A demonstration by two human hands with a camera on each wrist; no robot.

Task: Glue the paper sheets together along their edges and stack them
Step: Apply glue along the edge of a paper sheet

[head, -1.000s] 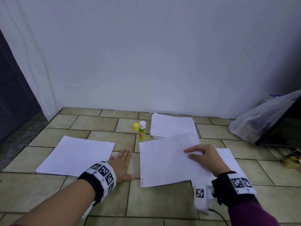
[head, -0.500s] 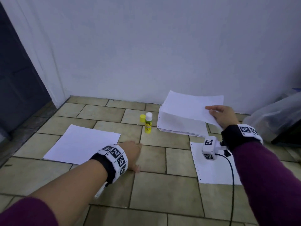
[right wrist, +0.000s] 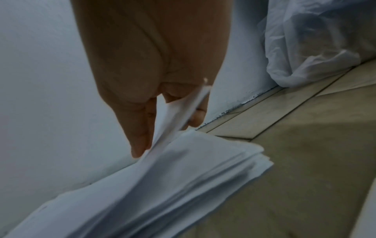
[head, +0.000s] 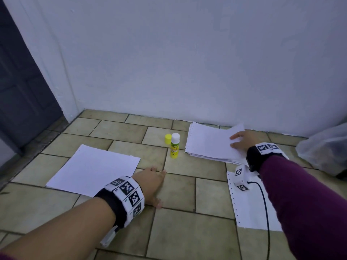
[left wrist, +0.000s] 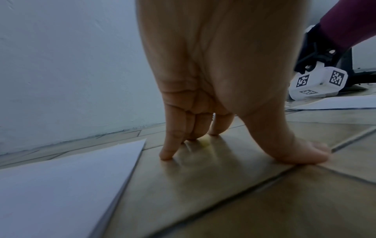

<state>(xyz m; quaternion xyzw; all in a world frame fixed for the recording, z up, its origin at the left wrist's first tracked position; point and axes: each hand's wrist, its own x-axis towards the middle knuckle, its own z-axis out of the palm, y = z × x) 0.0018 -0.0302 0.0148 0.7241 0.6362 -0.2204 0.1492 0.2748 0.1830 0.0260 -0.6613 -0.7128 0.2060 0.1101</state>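
A thick stack of white paper lies by the wall. My right hand is at the stack's right edge, and in the right wrist view it pinches the top sheet between thumb and fingers, lifted slightly off the stack. A yellow glue stick stands upright left of the stack, its yellow cap beside it. My left hand rests on the tiled floor with straight fingers, just right of another white paper pile. A single perforated sheet lies under my right forearm.
A white wall stands close behind the stack. A translucent plastic bag sits at the far right on the floor. A dark door is at the left. A black cable runs across the single sheet.
My right hand carried a sheet from the middle of the floor up and back, and now holds it down on the stack by the wall. The left hand stayed on the floor.
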